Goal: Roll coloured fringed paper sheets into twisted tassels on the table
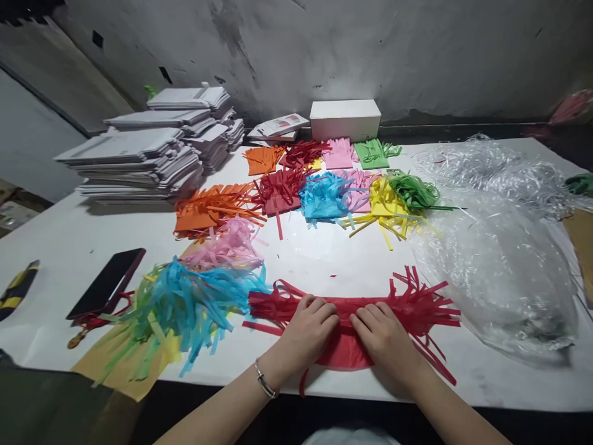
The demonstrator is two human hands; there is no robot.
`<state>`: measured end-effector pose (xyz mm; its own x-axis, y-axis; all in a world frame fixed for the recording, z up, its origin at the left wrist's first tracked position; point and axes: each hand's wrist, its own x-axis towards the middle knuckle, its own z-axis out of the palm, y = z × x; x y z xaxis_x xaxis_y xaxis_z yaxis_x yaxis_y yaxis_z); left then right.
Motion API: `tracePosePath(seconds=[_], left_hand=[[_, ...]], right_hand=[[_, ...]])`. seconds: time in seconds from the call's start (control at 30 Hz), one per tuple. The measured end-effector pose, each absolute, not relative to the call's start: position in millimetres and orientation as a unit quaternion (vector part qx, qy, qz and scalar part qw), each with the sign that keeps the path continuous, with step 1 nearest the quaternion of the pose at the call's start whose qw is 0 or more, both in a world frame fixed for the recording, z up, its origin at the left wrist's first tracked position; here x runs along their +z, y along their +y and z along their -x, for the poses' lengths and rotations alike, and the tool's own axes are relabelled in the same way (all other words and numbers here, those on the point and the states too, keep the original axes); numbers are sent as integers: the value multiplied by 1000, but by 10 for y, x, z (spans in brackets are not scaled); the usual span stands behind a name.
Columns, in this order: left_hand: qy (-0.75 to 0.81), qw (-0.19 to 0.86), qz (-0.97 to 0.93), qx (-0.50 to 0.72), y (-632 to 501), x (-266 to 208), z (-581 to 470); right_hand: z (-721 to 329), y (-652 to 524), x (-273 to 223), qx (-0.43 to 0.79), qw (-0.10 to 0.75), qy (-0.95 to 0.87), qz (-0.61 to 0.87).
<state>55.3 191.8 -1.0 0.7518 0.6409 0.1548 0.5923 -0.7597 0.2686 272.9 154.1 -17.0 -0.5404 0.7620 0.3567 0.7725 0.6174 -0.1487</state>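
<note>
A red tissue paper tassel sheet [345, 353] lies across the front of the white table, its cut fringe spreading out to both sides. My left hand [309, 324] presses on its middle strip, with fingers bent over the paper. Close beside it, my right hand [382, 334] grips the same strip, fingers also curled over the edge. The thumbs are mostly hidden. Left of my hands is a loose pile of blue tissue fringe [189, 303], with green and yellow fringe under it and pink fringe [227, 244] behind.
Folded fringe bundles stand in rows behind, including orange [199, 213], blue [324, 196] and yellow [386, 198]. Clear plastic bag [500, 266] and shredded film [491, 164] lie right. A phone [109, 283], stacked white flat packs [134, 151] and a white box [345, 119] are also there.
</note>
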Motion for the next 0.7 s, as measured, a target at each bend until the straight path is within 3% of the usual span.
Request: tracePosePath(seconds=[0.23,0.5,0.7], left_hand=[[458,144,-872,90,1879,48,-571],[537,100,-837,-5,2086,189,-798],[536,90,-839,-4,2102,176,-800]], right_hand=[[-2892,1607,-77,18,183,-825,534],[-2747,1705,-114,-63,146,-759,631],[-2668,1656,-31,-54,183,-835,516]])
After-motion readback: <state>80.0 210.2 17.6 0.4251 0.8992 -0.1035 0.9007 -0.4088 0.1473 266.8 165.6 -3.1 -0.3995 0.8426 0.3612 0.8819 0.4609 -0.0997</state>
